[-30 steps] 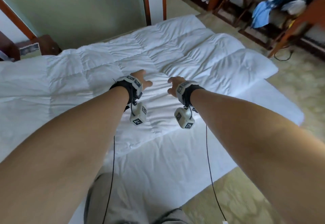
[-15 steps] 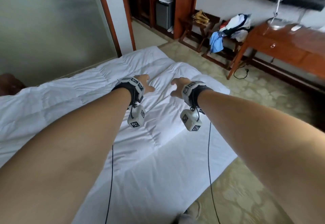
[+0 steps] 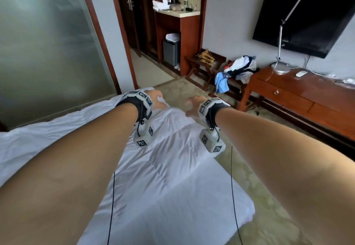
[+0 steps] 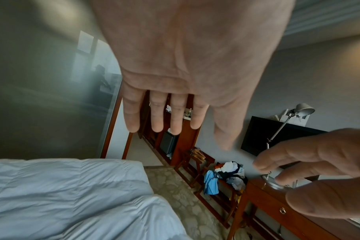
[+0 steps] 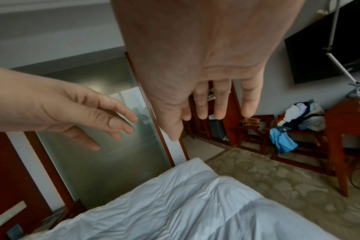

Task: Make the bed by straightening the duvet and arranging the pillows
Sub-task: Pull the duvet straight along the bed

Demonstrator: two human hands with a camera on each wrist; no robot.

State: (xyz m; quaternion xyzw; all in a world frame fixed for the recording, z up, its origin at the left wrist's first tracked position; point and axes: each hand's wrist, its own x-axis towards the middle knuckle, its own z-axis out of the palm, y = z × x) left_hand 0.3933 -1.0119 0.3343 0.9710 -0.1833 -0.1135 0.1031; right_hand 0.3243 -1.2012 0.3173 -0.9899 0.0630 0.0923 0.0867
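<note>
A white quilted duvet lies spread over the bed, its far corner by the glass wall; it also shows low in the left wrist view as the duvet and in the right wrist view as the duvet. Both my arms reach forward above its foot end. My left hand hangs in the air with straight fingers, holding nothing. My right hand hovers beside it, fingers straight and empty. Neither hand touches the duvet. No pillow is in view.
A frosted glass wall runs along the bed's far side. Patterned carpet lies to the right. A wooden desk with a lamp, a luggage rack with clothes and a wall TV stand beyond.
Both hands have lifted off the duvet and risen toward its foot end. The head view has tilted up, showing more of the room and less of the bed.
</note>
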